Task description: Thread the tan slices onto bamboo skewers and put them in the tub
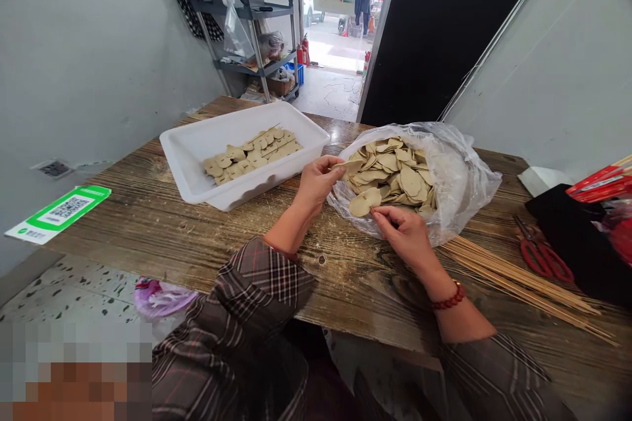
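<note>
My left hand [316, 185] is closed in a pinch on a thin beige slice [351, 166], held over the left side of an opened clear plastic bag [461, 177]. Lower down, my right hand [405, 231] pinches the edge of another flat, roundish beige slice [364, 202] between thumb and fingers. Many similar slices [412, 183] fill the bag's mouth in a loose heap. Whether a skewer is in either hand cannot be made out. To the left stands a white plastic tub [185, 184], with beige slices [254, 154] on skewers lying inside it.
Bamboo skewers [523, 279] lie right of my right arm, close to red-handled scissors [546, 260] and a black box [567, 223]. A QR-code card [64, 210] is at the table's left edge. A grey cart [241, 10] stands behind, near the doorway.
</note>
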